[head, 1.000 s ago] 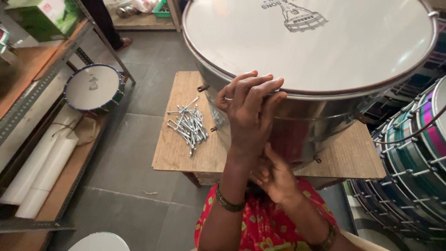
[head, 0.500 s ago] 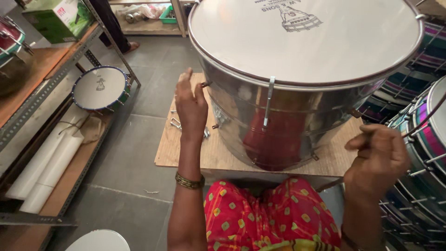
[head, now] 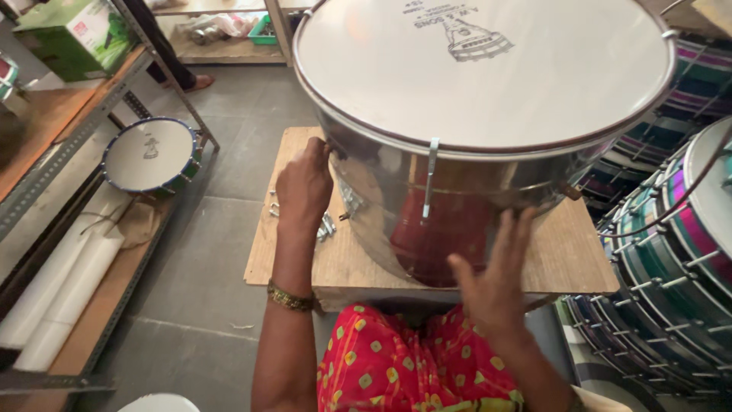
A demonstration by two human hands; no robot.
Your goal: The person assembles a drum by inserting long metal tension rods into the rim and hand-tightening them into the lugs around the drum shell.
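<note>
a large drum [head: 457, 137] with a shiny steel shell and a white skin under a dark rim is stood on a wooden board [head: 568, 252], tilted toward the viewer. a metal tension hook is hung at its 6 o'clock edge. small metal hooks [head: 329, 226] are heaped at the drum's 8 o'clock, on the board.

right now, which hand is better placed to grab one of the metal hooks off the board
Probably the left hand. It sits at the steel drum rim right above the metal hooks on the wooden board. The right hand is spread open against the drum shell, across from them.
</note>
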